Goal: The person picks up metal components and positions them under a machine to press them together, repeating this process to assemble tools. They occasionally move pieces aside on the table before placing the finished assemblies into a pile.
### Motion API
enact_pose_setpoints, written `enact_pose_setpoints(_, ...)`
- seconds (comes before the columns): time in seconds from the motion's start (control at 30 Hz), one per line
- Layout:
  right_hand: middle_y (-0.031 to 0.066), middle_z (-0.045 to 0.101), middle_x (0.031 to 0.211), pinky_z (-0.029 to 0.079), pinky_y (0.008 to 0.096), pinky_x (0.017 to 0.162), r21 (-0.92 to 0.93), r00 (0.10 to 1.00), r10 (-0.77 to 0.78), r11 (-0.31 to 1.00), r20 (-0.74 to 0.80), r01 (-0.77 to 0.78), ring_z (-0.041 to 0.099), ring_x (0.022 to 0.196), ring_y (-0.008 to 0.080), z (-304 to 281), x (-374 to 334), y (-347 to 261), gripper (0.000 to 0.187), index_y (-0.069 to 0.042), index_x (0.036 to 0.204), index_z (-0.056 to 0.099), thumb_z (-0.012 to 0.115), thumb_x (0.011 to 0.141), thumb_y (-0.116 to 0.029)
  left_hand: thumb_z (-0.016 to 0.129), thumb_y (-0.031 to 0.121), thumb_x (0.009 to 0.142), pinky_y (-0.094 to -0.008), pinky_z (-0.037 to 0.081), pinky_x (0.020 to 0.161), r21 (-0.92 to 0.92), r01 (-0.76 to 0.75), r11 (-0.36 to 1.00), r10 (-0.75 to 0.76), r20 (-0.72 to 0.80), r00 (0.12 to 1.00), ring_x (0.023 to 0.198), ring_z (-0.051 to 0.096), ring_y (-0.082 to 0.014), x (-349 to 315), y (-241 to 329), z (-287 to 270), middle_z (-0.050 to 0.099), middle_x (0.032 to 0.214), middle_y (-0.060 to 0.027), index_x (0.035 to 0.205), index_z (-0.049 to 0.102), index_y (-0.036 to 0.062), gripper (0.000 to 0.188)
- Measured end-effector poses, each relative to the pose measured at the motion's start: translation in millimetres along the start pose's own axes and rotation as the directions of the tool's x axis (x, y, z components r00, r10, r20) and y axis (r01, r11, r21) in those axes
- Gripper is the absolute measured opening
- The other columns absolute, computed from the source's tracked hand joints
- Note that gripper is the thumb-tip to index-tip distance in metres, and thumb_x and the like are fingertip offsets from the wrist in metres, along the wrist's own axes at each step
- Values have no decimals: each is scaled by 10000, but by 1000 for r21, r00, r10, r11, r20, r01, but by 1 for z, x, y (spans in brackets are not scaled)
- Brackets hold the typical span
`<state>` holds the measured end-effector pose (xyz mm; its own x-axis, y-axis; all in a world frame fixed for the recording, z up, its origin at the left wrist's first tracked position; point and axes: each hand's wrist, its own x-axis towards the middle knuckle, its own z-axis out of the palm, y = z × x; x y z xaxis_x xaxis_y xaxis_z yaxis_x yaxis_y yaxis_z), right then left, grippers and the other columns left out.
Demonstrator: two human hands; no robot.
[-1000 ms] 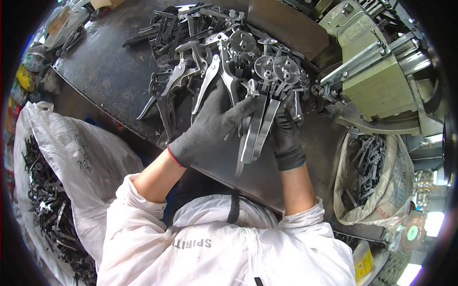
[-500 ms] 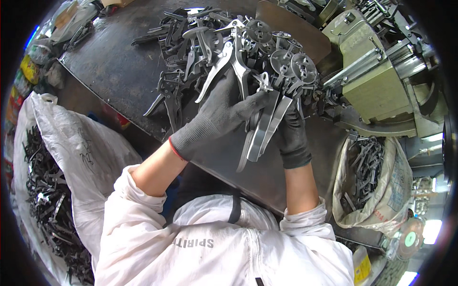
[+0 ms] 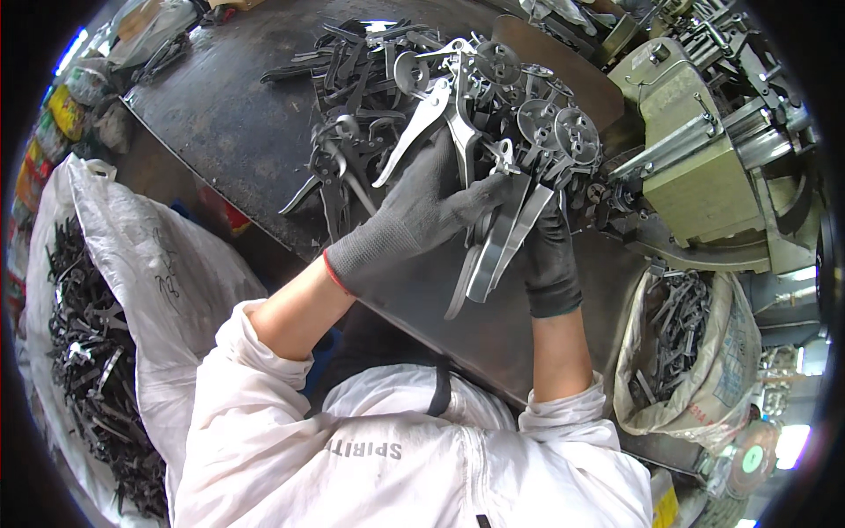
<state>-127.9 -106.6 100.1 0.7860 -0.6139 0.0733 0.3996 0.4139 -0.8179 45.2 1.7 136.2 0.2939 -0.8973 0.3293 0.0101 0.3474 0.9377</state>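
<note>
Grey knitted gloves cover both my hands. My left hand (image 3: 418,202) is closed around silver locking pliers (image 3: 429,110) with round disc pads, its thumb reaching right against the handles of other pliers. My right hand (image 3: 553,260) is closed behind a bunch of locking pliers (image 3: 503,242), whose long grey handles point down toward me; its fingers are mostly hidden. Disc pads (image 3: 576,136) of this bunch point up and away. Just left of my left hand, more pliers (image 3: 330,176) lean on the heap.
A heap of dark metal plier parts (image 3: 352,66) lies on the dark steel table (image 3: 211,97). A green machine (image 3: 704,176) stands at the right. Open sacks of metal parts flank me, a white sack (image 3: 189,255) at left and another sack (image 3: 735,352) at right.
The whole view has shifted slightly, so the scene sits a little lower and further right. Pliers left of my left hand have dropped lower on the heap. Both hands keep their hold.
</note>
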Motion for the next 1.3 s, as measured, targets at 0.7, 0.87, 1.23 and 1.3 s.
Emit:
enact_pose_setpoints(0.7,76,620,1194,512,296,933,-367,906,174,930,387,-22,608,1034,173,-2,-57,21,290,-56,1313,564,481,1087,-217,697,428,887,-491,452,1062,330,-32,943,86,-152,985,1215,577,-440,-79,0,34,572,1265,-332,1423,358,-80,812)
enact_pose_setpoints(0.87,106,582,1323,451,312,1075,372,676,138,747,724,-551,572,1179,174,44,-35,-1,378,-54,1407,513,477,1087,-251,699,417,885,-499,438,1075,437,-80,896,215,-269,939,1221,570,-452,-101,30,7,589,1259,-316,1420,384,-68,787)
enact_pose_setpoints(1.23,108,570,1394,517,340,994,-291,746,-104,879,657,379,594,1224,240,143,41,-31,424,-36,1442,480,552,1056,-197,645,343,938,-448,449,1074,65,-382,922,330,-648,687,1308,541,-379,-372,189,-287,591,1362,-230,1399,535,0,585)
enact_pose_setpoints(1.3,116,565,1404,512,333,999,-457,727,-149,689,670,562,584,1244,228,160,62,-28,413,-22,1425,495,564,1052,-187,631,343,951,-439,454,1076,-80,-482,872,274,-737,618,1340,530,-362,-444,194,-270,582,1399,-223,1415,539,0,585)
